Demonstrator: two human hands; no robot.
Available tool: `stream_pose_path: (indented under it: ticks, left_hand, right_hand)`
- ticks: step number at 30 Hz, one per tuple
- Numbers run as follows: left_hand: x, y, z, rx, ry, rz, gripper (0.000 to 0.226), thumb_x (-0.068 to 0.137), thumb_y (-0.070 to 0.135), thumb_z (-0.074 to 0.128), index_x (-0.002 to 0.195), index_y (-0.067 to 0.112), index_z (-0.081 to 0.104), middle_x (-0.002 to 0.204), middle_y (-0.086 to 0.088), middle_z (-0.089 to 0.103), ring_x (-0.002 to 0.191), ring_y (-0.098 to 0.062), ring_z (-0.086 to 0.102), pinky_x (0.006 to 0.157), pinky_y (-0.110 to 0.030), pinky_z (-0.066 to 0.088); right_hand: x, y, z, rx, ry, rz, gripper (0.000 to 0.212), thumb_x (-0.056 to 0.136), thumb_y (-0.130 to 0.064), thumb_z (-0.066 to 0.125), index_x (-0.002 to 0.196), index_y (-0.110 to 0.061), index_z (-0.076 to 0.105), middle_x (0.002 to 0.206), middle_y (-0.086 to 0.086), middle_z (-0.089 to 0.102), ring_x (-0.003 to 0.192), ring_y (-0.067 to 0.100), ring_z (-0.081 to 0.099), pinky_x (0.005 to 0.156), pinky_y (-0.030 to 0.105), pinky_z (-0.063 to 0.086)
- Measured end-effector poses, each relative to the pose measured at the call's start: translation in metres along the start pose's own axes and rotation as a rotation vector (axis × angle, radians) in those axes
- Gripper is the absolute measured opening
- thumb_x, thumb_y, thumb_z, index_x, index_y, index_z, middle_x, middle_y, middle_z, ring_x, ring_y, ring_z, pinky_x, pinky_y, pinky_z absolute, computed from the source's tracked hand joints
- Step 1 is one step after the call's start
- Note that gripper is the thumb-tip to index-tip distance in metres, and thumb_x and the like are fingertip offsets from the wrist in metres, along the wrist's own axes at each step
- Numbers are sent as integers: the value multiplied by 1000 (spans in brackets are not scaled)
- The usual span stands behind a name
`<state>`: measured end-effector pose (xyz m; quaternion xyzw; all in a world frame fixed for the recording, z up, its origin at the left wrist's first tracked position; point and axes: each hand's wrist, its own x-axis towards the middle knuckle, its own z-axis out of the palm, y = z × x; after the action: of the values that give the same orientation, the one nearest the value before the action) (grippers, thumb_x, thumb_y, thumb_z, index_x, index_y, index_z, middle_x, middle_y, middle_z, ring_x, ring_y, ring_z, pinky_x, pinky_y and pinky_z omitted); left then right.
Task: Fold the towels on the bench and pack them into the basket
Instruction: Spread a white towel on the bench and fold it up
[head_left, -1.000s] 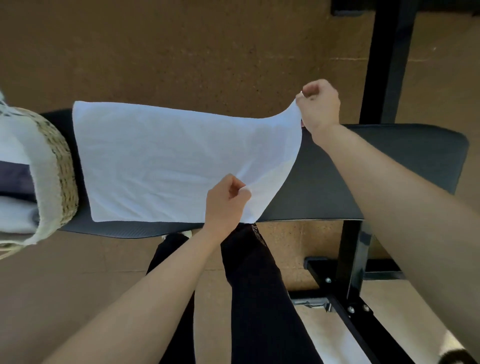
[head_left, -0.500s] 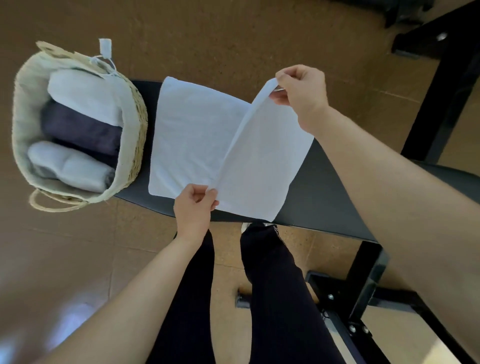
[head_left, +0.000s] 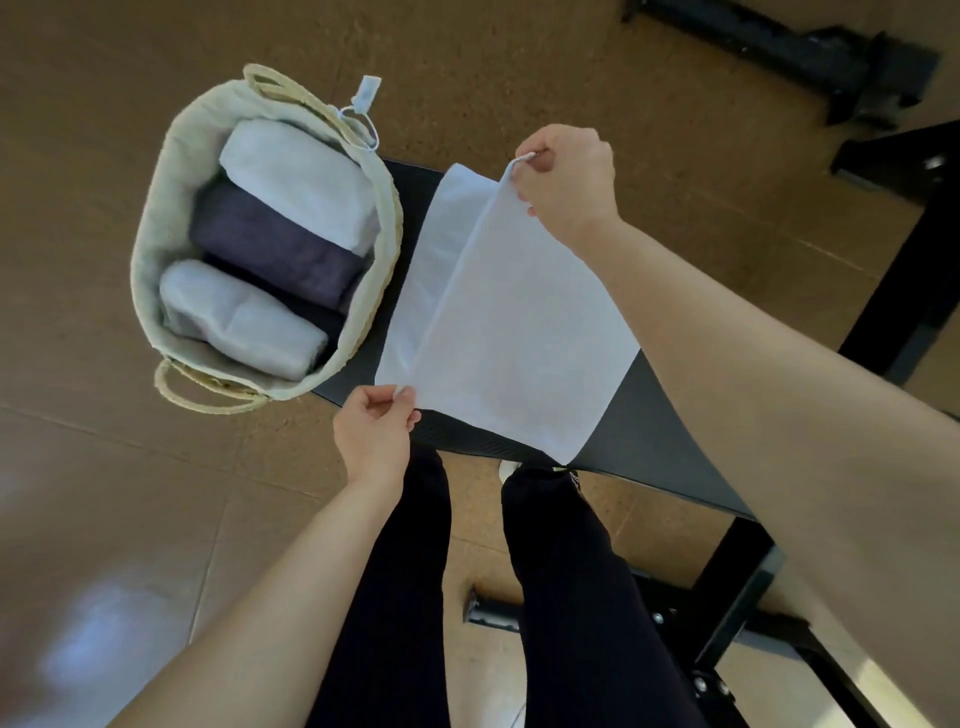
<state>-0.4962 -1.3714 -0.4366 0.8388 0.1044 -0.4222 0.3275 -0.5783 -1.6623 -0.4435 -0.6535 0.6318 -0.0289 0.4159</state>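
Left hand (head_left: 375, 432) and right hand (head_left: 566, 179) have folded the towel (head_left: 519, 332) further over

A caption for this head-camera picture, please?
Left hand and right hand fold a white towel on the bench beside the basket.

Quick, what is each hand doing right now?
Left hand: closed, pinching the near corner of the white towel.
Right hand: closed, pinching the far corner of the same towel.
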Motion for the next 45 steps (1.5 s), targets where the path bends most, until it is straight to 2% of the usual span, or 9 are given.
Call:
stream_pose_path:
  ticks: [4,9,12,14,20,26,31,38,45]
  left_hand:
    - [16,-1,-8,7,37,1,8,93,16,74,94,15,65,85,-5,74,71,-13,72,77,-29,60]
    - [35,-9,-10,105,73,-59,9,92,22,74,93,21,65,90,-4,74,85,-20,72,87,-38,60]
    - [43,-10,-9,154,113,-55,15,91,22,73,102,19,64,99,-1,72,96,-23,70,92,-40,57]
    - [44,-11,-9,178,131,-41,30,91,20,73,117,12,61,107,-4,70,101,-21,68,93,-37,54]
    - [43,-15,-10,292,25,68,43,88,25,76,126,14,58,121,-3,63,102,-15,65,88,-30,52]
    - [49,-3,5,362,22,91,42,89,31,75,124,15,58,115,2,61,95,-12,62,86,-28,49]
    - [57,0,7,496,4,91,47,92,42,71,126,10,61,109,5,55,104,-16,57,87,-26,41]
    - [64,-1,-8,497,-22,83,54,79,58,73,116,18,67,116,-1,68,100,-21,69,92,-38,57]
    - [31,-18,-30,363,-191,69,17,97,22,70,101,15,56,93,2,67,77,-8,65,67,-19,54]
  right_hand:
    - [4,-20,19,-166,21,-53,20,93,-22,56,95,-21,75,86,-6,72,87,12,65,76,21,47]
    - [5,-32,45,-205,3,-54,20,99,-25,58,112,-21,72,101,-6,69,88,7,60,76,16,42]
    - [-1,-26,52,-59,-222,-88,58,96,-13,63,150,-25,44,140,-3,58,108,10,60,91,19,46]
    - [-11,-19,48,14,-222,-115,74,95,-4,62,157,-27,30,152,-3,48,117,11,56,96,18,44]
    - [-83,45,34,76,99,-89,57,88,-4,65,143,-12,51,128,5,57,105,10,55,90,6,41]
    - [-177,135,46,55,196,428,52,85,-15,70,133,-15,51,116,2,48,107,22,55,95,41,50]
    - [-225,165,64,219,167,769,57,83,-26,75,128,-12,43,116,7,52,97,23,57,86,36,50]
    - [-231,167,75,234,90,837,17,94,-27,63,97,-12,56,84,-6,55,82,19,56,68,28,38]
    - [-259,184,60,340,46,810,13,99,-26,55,89,-23,47,96,4,64,81,28,71,74,46,61]
